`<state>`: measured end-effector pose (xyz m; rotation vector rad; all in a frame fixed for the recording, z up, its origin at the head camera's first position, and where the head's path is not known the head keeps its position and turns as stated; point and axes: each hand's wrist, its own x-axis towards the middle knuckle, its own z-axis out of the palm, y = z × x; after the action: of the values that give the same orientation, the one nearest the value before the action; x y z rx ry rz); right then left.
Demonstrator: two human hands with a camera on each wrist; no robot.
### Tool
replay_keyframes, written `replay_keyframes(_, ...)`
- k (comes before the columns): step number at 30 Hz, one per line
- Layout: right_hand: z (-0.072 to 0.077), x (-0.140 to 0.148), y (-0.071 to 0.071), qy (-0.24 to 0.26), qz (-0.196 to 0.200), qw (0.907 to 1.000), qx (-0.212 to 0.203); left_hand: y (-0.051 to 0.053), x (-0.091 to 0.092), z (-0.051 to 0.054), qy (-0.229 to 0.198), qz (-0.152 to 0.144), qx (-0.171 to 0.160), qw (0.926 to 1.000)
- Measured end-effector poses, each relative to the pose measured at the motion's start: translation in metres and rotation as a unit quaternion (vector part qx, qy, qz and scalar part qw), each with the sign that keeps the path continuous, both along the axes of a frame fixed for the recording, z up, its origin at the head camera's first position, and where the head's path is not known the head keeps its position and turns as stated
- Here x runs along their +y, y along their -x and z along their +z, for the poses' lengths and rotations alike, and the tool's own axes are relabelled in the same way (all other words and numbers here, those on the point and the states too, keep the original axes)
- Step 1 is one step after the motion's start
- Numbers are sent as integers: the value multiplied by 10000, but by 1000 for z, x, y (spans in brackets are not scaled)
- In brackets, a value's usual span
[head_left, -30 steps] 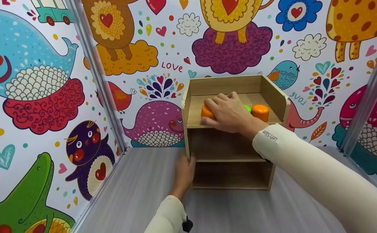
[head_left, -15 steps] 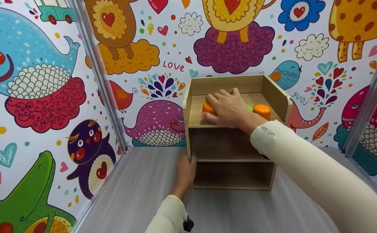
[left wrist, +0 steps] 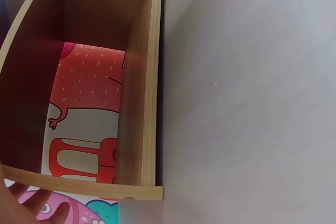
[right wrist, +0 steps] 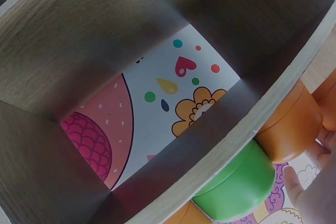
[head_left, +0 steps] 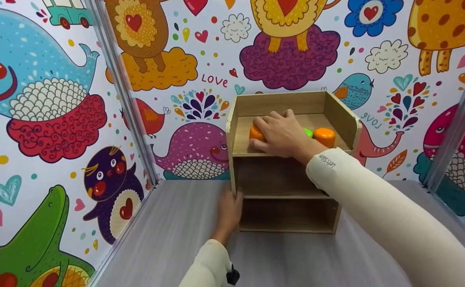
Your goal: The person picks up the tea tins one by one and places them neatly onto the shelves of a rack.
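A small wooden shelf point(head_left: 284, 197) stands upright on the grey table, with a walled top tray and two compartments below. Low on its left side panel, my left hand point(head_left: 229, 211) grips the edge; in the left wrist view, the fingers point(left wrist: 39, 203) show beyond the panel. On the top tray my right hand point(head_left: 282, 135) curls over a round orange plastic tub point(head_left: 255, 133), which it partly hides. To its right sit a green tub point(head_left: 308, 132), mostly covered, and another orange tub point(head_left: 324, 137). The right wrist view shows one more orange tub point(right wrist: 294, 124) beside the green one.
Behind the shelf stands a wall point(head_left: 212, 48) printed with cartoon animals, and a similar side panel point(head_left: 49, 171) rises at left. Metal corner posts point(head_left: 127, 103) join the panels. The grey tabletop point(head_left: 168, 239) spreads around the shelf.
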<state>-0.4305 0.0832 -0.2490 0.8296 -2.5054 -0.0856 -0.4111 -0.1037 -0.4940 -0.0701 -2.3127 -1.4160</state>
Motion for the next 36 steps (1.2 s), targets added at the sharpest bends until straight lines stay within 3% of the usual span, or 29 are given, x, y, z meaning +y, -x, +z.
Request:
replay_keyframes(9, -2, -2, 2, -37, 79, 10000, -36, 3, 0, -1, 113, 91, 240, 9996)
replay_keyframes(36, -11, -4, 6, -192, 57, 9996, -220, 1, 2, 0, 10, 101, 210, 9997)
